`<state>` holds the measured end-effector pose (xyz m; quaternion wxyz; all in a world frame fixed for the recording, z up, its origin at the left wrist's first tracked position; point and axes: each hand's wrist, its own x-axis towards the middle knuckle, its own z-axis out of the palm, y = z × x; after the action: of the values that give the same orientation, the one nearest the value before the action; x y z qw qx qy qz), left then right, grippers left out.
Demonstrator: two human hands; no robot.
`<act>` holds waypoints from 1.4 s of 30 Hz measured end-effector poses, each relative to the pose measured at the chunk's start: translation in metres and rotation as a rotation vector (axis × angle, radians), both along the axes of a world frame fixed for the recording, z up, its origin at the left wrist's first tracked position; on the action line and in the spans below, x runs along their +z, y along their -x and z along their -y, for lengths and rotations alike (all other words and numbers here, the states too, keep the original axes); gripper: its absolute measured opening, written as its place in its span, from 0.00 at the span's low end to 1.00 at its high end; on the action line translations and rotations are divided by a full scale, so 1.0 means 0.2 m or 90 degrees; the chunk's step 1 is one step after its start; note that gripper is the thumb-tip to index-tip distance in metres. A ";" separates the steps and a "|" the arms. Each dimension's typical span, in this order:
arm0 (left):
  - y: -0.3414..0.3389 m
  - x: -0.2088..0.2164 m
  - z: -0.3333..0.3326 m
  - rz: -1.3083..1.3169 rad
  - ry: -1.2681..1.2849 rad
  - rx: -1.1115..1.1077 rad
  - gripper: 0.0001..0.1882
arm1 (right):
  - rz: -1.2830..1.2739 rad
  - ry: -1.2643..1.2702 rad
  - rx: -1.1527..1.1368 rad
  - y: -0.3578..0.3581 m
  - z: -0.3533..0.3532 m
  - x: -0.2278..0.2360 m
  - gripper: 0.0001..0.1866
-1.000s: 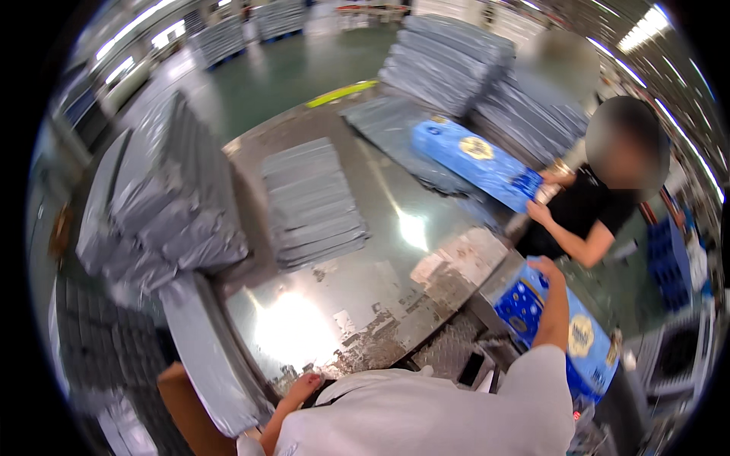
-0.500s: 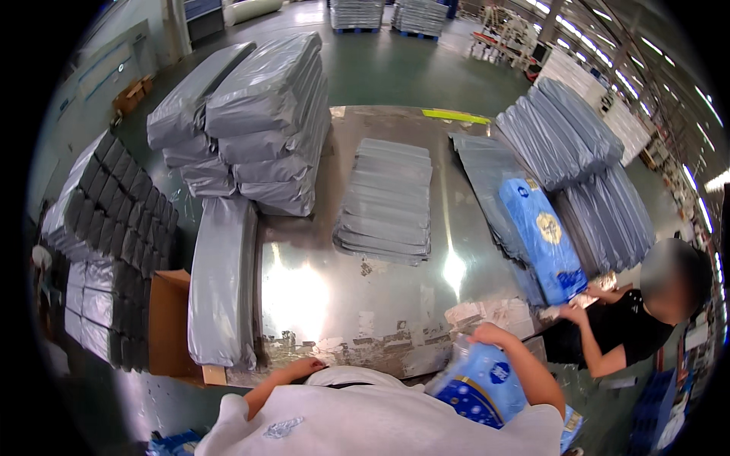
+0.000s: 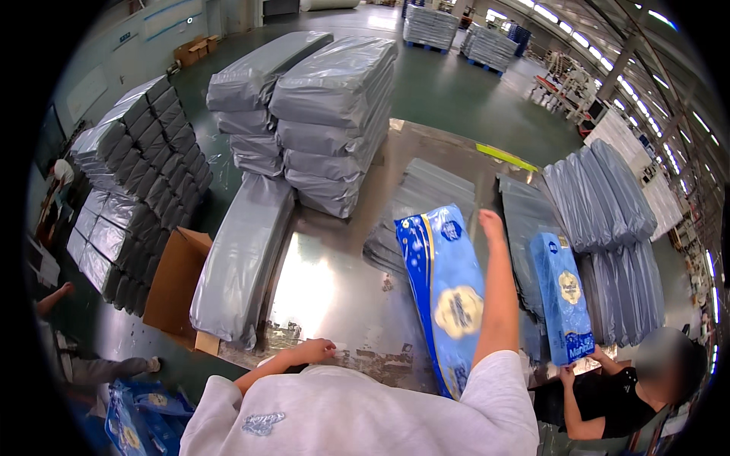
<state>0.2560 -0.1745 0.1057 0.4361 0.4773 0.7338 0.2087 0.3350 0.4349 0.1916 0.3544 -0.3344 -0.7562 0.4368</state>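
Note:
A long blue plastic package (image 3: 430,281) with a cream emblem slants over the near right part of the metal table (image 3: 334,266). My right hand (image 3: 490,220) is curled at its far right edge, and my forearm crosses its right side. The exact hold is hard to make out. My left hand (image 3: 312,351) lies at the table's near edge, fingers stretched out, with nothing in it. Beyond the package is a stack of flat grey bags (image 3: 433,186), partly covered by it.
Filled grey bales (image 3: 334,83) are piled at the far left; another bale (image 3: 247,258) lies along the left edge beside a cardboard box (image 3: 179,281). At right, a co-worker (image 3: 601,403) holds a similar blue package (image 3: 563,296) near piled grey bales (image 3: 601,197).
The blue package and my right hand have moved from beside my body forward over the table. My head view has turned left. The co-worker still holds the other package.

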 end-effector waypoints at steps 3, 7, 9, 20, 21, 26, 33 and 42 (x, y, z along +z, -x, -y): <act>0.00 -0.08 0.03 0.008 -0.020 0.000 0.20 | 0.470 -0.263 0.000 -0.46 -0.18 -0.39 0.20; -0.05 -0.26 0.10 0.052 -0.023 0.058 0.21 | 0.300 0.204 -0.020 -0.80 0.37 -0.81 0.30; -0.08 -0.21 0.00 0.085 -0.054 0.087 0.23 | 0.151 0.339 -0.011 -0.82 0.78 -0.71 0.32; -0.12 -0.08 -0.57 0.460 -0.209 0.259 0.31 | -0.014 0.351 0.001 -0.73 1.69 -0.64 0.39; -0.13 -0.10 -0.49 0.492 -0.203 0.259 0.31 | -0.016 0.364 0.004 -0.73 1.75 -0.63 0.40; -0.14 -0.02 -0.10 0.614 -0.102 0.249 0.28 | -0.031 0.350 0.094 -0.88 2.05 -0.66 0.38; 0.58 -0.52 -0.43 0.152 -0.146 0.179 0.14 | 0.354 0.187 -0.043 -0.71 1.45 -0.52 0.21; 1.18 -0.31 -1.98 -0.230 -0.290 0.081 0.22 | 0.418 -0.440 0.041 0.13 0.15 -0.73 0.10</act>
<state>0.0201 0.2214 0.0445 0.1659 0.5455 0.7622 0.3066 0.3092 0.4055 0.0449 0.1734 -0.2938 -0.9391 0.0420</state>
